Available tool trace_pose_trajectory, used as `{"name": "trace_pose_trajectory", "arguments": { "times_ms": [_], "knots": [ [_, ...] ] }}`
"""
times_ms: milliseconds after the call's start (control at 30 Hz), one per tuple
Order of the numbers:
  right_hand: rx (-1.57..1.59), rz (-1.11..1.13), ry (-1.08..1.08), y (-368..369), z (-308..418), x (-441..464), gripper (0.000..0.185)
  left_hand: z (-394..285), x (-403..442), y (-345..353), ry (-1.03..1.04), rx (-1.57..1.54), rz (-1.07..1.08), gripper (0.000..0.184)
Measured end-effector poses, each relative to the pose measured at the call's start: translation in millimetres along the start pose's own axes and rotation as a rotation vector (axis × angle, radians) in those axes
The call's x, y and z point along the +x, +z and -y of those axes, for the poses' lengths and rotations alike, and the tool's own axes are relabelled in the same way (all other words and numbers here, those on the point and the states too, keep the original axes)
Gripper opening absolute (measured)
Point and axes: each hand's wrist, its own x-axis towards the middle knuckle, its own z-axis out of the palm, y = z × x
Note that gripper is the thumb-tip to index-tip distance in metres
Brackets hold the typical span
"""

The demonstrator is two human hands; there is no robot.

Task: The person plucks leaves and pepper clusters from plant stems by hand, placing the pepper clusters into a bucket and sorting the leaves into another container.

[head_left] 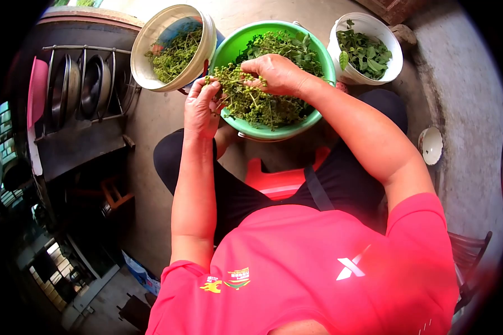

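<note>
Above the left rim of a green basin [330, 61], my left hand [200, 111] pinches a sprig of small green berries [229, 78] between thumb and fingertips. Across from it, my right hand [276, 75] has its fingers bent and closed on the same sprig from the other side; its fingertips are partly hidden by the berries. Beneath both hands, the basin is heaped with berry clusters [268, 111] and, toward the back, leafy green sprigs [304, 53].
A white bucket [142, 64] with picked berry clusters stands at the left. Another white bucket [394, 67] at the right holds green leaves. Between my legs is a red stool [274, 181]. A metal rack [84, 84] with pans is at far left, and an enamel bowl [430, 145] at the right wall.
</note>
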Motion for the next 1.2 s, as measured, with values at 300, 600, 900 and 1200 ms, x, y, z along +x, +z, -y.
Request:
{"name": "trace_pose_trajectory", "arguments": {
  "times_ms": [300,600,900,1200],
  "knots": [
    [0.157,-0.123,0.127,-26,-8,-5,0.02,9,6,6,0.02,0.157,-0.187,0.014],
    [1.109,0.47,0.477,-11,4,-38,0.013,31,29,-8,-0.106,-0.166,-0.221,0.012],
    [0.982,-0.126,0.524,13,6,-23,0.021,36,8,32,0.015,-0.071,-0.129,0.012],
    [0.899,-0.165,0.577,9,-2,-20,0.021,42,5,40,0.11,0.022,-0.067,0.012]
  ]
}}
